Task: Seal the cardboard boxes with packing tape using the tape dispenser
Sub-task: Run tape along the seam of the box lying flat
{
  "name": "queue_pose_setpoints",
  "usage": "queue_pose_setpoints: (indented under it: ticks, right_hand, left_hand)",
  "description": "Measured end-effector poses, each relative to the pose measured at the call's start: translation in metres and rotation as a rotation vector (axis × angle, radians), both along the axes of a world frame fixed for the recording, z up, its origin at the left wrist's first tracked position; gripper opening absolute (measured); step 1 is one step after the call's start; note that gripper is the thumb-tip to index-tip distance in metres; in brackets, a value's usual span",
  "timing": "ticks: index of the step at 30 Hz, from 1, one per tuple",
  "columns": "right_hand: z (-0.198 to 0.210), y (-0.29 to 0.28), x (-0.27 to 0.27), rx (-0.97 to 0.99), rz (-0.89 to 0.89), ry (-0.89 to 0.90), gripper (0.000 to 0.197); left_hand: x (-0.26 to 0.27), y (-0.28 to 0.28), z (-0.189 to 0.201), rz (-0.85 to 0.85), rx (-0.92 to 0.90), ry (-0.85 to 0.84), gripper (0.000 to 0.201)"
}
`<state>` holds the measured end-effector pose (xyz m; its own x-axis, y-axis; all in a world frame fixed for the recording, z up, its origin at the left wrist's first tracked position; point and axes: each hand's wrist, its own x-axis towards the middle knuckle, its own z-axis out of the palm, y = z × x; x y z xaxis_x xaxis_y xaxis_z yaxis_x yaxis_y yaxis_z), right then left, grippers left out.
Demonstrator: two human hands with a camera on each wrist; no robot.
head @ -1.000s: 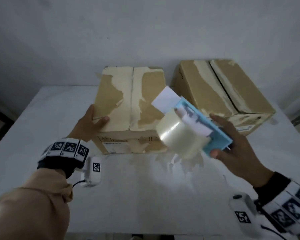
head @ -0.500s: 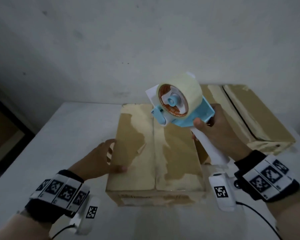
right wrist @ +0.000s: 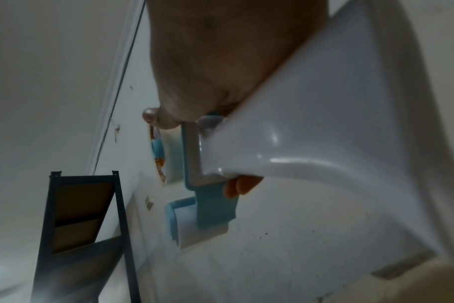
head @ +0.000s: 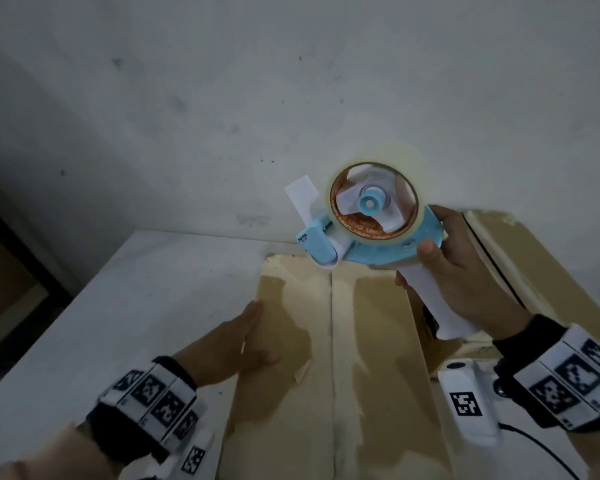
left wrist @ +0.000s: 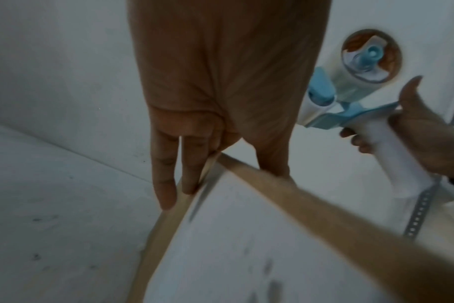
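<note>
Tape dispenser [head: 371, 233] now higher in right hand [head: 465, 271] grip; left hand [head: 229, 344] flat on half-cropped box [head: 329, 358].

Glossy plastic tape dispenser [head: 378, 244], matt torn cardboard box [head: 329, 358], smooth white table [head: 125, 306], dark metal shelf [right wrist: 86, 225]

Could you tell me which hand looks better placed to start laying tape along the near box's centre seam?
Probably the right. The right hand already grips the tape dispenser by its white handle, raised over the far end of the near box. The left hand rests on that box's left edge, steadying it.
</note>
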<state>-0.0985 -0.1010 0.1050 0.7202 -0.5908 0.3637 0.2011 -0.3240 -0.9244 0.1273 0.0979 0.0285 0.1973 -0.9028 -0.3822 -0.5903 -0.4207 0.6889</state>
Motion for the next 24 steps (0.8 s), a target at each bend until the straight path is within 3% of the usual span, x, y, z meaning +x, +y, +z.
queue_pose_setpoints:
  ticks: [3, 6, 8, 10, 14, 21, 24]
  right_hand:
    - [-0.003, -0.002, 0.007, -0.042, 0.027, 0.020, 0.073]
    - [-0.007, -0.005, 0.013, -0.077, 0.047, 0.020, 0.074]
    - [-0.009, -0.006, 0.016, -0.117, 0.044, 0.005, 0.073]
    - [-0.008, -0.009, 0.019, -0.162, 0.038, -0.018, 0.074]
    - [-0.008, -0.015, 0.026, -0.232, 0.021, -0.030, 0.085]
    - [-0.020, -0.029, 0.031, -0.255, -0.054, -0.035, 0.086]
    - [-0.024, -0.030, 0.032, -0.261, -0.072, -0.033, 0.086]
  left_hand:
    - [-0.004, 0.005, 0.006, -0.085, -0.002, -0.034, 0.119]
    - [0.000, -0.003, 0.024, -0.158, 0.009, -0.376, 0.068]
    - [0.005, -0.017, 0.038, -0.066, -0.142, -0.454, 0.045]
    - [0.011, -0.037, 0.049, 0.092, -0.307, -0.290, 0.034]
    - [0.006, -0.072, 0.061, 0.291, -0.475, 0.237, 0.030]
    - [0.005, -0.095, 0.062, 0.369, -0.429, 0.734, 0.043]
    - [0.007, -0.099, 0.062, 0.325, -0.389, 0.830, 0.045]
